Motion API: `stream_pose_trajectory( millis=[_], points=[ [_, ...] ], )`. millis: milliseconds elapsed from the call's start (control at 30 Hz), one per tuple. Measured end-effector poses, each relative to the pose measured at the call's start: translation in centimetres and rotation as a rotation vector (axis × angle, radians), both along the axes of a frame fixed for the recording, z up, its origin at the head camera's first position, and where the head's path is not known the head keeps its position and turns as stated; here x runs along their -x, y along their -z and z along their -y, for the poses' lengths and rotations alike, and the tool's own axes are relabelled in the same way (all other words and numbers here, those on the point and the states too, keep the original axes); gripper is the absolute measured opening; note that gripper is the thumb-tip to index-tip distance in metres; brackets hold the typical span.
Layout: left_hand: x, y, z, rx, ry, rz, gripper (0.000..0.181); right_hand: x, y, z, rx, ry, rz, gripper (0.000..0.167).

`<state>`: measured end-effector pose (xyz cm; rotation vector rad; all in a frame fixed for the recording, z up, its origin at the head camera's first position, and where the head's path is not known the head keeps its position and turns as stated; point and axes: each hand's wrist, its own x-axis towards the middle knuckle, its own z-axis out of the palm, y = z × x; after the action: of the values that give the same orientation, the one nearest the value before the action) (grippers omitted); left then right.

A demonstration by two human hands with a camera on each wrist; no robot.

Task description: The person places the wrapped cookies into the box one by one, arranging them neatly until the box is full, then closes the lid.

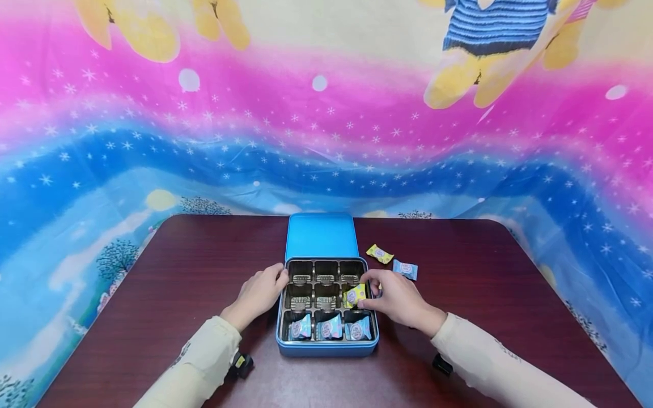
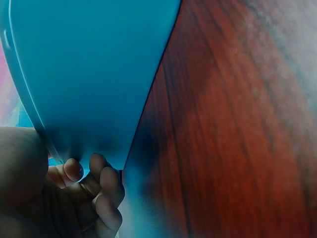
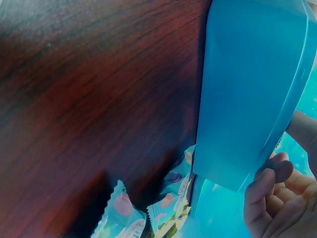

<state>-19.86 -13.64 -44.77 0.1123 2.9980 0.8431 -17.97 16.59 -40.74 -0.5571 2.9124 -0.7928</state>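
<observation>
The blue tin (image 1: 326,350) sits on the dark red-brown table (image 1: 178,277), its lid (image 1: 321,237) open at the rear. The right hand (image 1: 400,297) pinches a yellow-wrapped candy (image 1: 353,296) between thumb and index finger; the candy is at the right compartment of the middle row of the nine-compartment tray (image 1: 313,297). The left hand (image 1: 259,293) touches the tin's left side towards the rear, fingers bent; whether it grips the rim cannot be told. Three blue-wrapped candies (image 1: 329,327) occupy the front row, one per compartment. On the table beyond the right hand lie a second yellow candy (image 1: 380,254) and, just beside it, a loose blue candy (image 1: 405,269). A printed cloth (image 1: 326,130) hangs behind the table.
</observation>
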Motion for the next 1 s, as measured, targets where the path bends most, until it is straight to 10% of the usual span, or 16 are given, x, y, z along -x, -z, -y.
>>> stream_pose_trajectory(
  millis=[1000],
  points=[
    [-0.05, 0.31, -0.06, 0.000, -0.003, -0.010, 0.025, -0.46, 0.28, -0.46, 0.027, -0.008, 0.010, 0.039]
  ],
)
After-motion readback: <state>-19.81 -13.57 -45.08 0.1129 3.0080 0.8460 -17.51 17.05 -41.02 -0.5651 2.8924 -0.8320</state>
